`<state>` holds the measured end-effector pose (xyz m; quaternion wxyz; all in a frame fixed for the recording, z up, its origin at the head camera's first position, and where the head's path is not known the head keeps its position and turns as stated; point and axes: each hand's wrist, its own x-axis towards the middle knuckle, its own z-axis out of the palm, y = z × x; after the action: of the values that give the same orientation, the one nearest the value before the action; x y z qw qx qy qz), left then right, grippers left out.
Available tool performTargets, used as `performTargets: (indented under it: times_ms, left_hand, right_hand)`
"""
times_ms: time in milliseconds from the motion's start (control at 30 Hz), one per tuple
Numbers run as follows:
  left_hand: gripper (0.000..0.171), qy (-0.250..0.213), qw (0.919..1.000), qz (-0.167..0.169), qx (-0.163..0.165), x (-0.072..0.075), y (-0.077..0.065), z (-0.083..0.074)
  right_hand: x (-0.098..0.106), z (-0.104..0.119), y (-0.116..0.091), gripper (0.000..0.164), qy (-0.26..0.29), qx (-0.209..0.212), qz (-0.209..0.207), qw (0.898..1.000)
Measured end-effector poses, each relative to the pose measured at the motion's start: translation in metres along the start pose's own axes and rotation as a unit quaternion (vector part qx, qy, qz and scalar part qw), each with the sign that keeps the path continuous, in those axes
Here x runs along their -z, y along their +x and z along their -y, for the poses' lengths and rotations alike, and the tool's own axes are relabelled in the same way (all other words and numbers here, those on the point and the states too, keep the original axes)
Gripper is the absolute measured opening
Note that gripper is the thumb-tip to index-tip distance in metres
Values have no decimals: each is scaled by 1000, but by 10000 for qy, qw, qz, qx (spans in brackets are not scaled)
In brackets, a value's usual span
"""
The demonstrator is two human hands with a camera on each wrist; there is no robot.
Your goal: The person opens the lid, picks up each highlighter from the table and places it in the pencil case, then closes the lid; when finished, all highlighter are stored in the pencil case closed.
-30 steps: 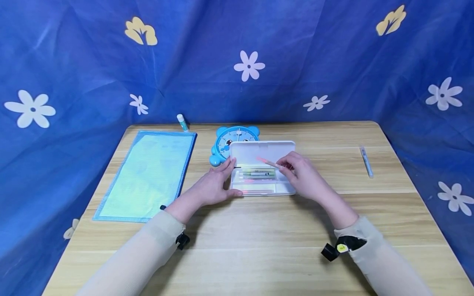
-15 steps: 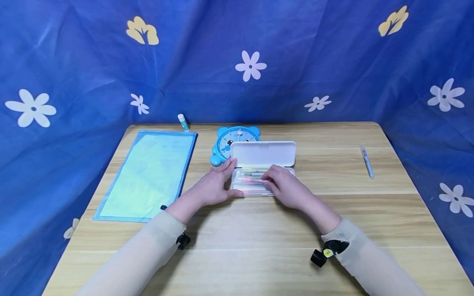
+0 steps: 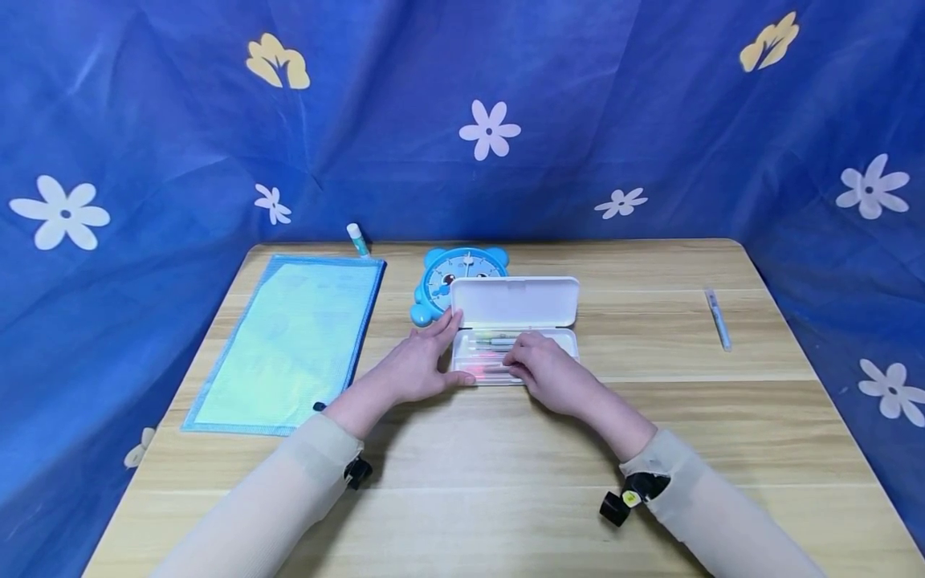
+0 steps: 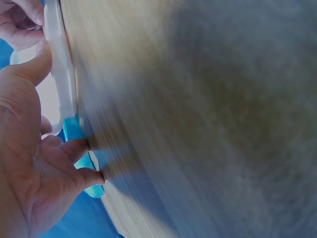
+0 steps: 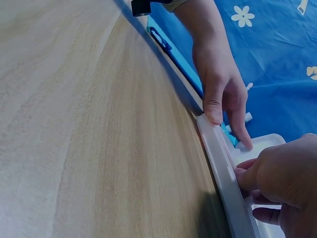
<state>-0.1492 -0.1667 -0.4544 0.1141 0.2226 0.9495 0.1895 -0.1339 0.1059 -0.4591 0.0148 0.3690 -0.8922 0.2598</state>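
A white pencil case (image 3: 515, 302) stands with its lid raised on the wooden table. Several slim pens (image 3: 495, 341) lie inside. My left hand (image 3: 415, 365) spans the case's left end, thumb on the front rim and fingers stretched toward the hinge side. My right hand (image 3: 552, 373) reaches into the tray; its thumb and fingers pinch a pink pen (image 3: 482, 370) low at the front compartment. In the right wrist view, the curled right fingers (image 5: 253, 179) are just inside the front wall and hide much of the tray.
Behind the case sits a blue animal-shaped clock (image 3: 436, 281). At left lies a light-blue mesh zip pouch (image 3: 289, 345), with a glue stick (image 3: 357, 239) beyond its far edge. A blue pen (image 3: 718, 319) lies far right. A blue flowered cloth (image 3: 405, 160) hangs behind the table.
My right hand has lowered the pink pen into the case, moving left and then toward the front compartment. The left hand has stayed at the case's left end.
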Motion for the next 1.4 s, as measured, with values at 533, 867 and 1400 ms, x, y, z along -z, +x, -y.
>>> performTargets:
  times_ms: [533, 867, 1400]
  left_hand:
    - [115, -8, 10000, 0, -4, 0, -2, 0]
    - [115, 33, 10000, 1, -9, -1, 0, 0]
    - [116, -20, 10000, 4, -48, 2, -2, -2]
  right_hand:
    - [1, 2, 2, 11, -214, 13, 231, 9995]
    - [10, -2, -3, 10, 2, 42, -57, 10000]
    - [84, -43, -42, 19, -6, -846, -890, 9924]
